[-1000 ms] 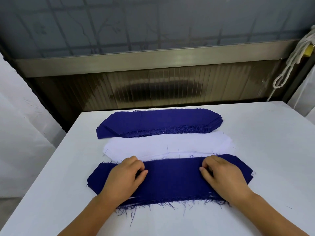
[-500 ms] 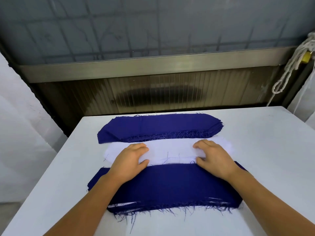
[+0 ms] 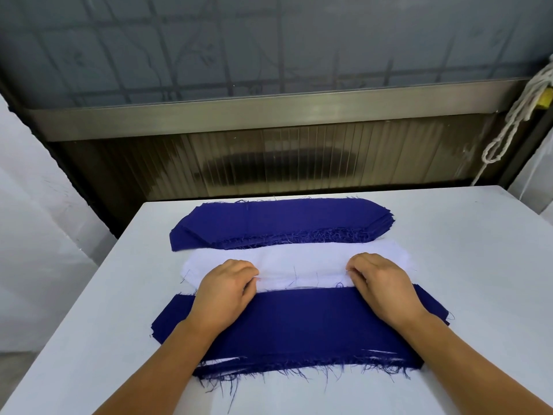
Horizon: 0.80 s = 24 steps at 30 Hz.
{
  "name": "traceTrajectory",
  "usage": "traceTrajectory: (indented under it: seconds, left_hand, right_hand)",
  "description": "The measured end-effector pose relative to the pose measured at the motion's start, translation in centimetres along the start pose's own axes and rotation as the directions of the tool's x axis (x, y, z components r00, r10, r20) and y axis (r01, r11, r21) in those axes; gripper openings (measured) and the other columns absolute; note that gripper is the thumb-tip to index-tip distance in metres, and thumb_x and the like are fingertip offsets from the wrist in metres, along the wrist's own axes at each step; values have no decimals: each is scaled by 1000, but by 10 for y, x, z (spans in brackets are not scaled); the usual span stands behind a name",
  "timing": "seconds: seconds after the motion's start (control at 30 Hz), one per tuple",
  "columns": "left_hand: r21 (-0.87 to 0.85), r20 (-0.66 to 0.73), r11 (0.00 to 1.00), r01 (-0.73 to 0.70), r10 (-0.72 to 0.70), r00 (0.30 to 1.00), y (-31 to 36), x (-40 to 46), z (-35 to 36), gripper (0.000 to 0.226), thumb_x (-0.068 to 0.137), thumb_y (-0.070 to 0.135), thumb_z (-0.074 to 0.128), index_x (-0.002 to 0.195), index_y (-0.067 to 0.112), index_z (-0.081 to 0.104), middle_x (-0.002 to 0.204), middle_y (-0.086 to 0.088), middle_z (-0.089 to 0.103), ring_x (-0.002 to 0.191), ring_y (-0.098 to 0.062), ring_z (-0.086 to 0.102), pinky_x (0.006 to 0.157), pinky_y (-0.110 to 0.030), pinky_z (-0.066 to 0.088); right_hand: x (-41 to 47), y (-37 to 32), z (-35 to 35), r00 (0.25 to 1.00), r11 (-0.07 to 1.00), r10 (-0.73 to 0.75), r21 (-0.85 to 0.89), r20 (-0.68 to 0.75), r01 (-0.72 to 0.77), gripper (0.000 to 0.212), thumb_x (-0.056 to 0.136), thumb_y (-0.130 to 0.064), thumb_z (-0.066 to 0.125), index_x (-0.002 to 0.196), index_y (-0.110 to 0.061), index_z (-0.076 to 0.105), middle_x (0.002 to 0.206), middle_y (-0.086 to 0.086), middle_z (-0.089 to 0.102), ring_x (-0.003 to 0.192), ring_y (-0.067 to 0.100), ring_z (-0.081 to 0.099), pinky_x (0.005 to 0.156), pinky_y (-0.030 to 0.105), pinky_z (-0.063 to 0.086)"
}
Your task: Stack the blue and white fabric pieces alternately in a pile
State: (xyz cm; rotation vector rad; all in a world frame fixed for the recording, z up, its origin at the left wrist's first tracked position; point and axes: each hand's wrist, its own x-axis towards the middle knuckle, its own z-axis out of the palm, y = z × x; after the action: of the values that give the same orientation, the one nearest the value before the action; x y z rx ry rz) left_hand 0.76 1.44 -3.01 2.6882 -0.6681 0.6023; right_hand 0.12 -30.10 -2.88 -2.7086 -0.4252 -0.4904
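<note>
Three stacks of long fabric pieces lie across the white table [image 3: 478, 265]. The far stack of blue pieces [image 3: 281, 223] has frayed edges. Behind the near pile sits the stack of white pieces [image 3: 302, 262]. The near pile [image 3: 302, 324] has a blue piece on top, with white edges showing at its front. My left hand [image 3: 227, 290] and my right hand [image 3: 380, 283] have curled fingers that pinch the near edge of the top white piece, one toward each end.
A dark ribbed metal panel [image 3: 284, 163] and a grey wall rise behind the table's far edge. A white rope [image 3: 514, 112] hangs at the upper right. White cloth hangs at the left side.
Both hands moved off the near blue-topped pile, away from me, onto the white stack. Their fingers have since curled and pinched the white piece's edge.
</note>
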Motion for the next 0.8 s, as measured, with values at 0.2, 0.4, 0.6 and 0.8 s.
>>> traceTrajectory:
  seconds: [0.2, 0.4, 0.6, 0.8]
  left_hand:
    - [28, -17, 998, 63, -62, 998, 2, 0, -3, 24, 73, 10, 77, 74, 21, 56, 69, 13, 49, 63, -10, 45, 55, -20, 36]
    - [22, -19, 998, 61, -61, 998, 3, 0, -2, 9, 82, 16, 72, 83, 22, 66, 69, 14, 51, 62, -8, 45, 55, -21, 40]
    - [13, 7, 989, 146, -146, 989, -1, -1, 0, 20, 76, 7, 73, 93, 18, 71, 83, 11, 62, 71, -10, 55, 59, -20, 44]
    - [-65, 83, 969, 240, -235, 969, -5, 1, -7, 12, 88, 14, 64, 98, 20, 68, 93, 15, 62, 79, -6, 54, 69, -22, 47]
  right_hand:
    - [-1, 1, -3, 999, 997, 20, 78, -31, -18, 14, 82, -8, 73, 82, -16, 61, 80, -8, 60, 72, 15, 55, 66, 25, 45]
    - [-3, 4, -2, 997, 984, 42, 174, -61, -31, 8, 91, -13, 61, 91, -21, 59, 87, -13, 59, 79, 10, 54, 72, 21, 39]
    - [-1, 11, 6, 977, 974, 199, 126, -80, -188, 15, 83, -8, 63, 92, -20, 62, 89, -10, 62, 78, 12, 52, 72, 24, 38]
    - [2, 10, 3, 971, 974, 214, 101, -107, -203, 16, 81, -5, 64, 86, -20, 65, 85, -11, 64, 73, 7, 48, 74, 24, 37]
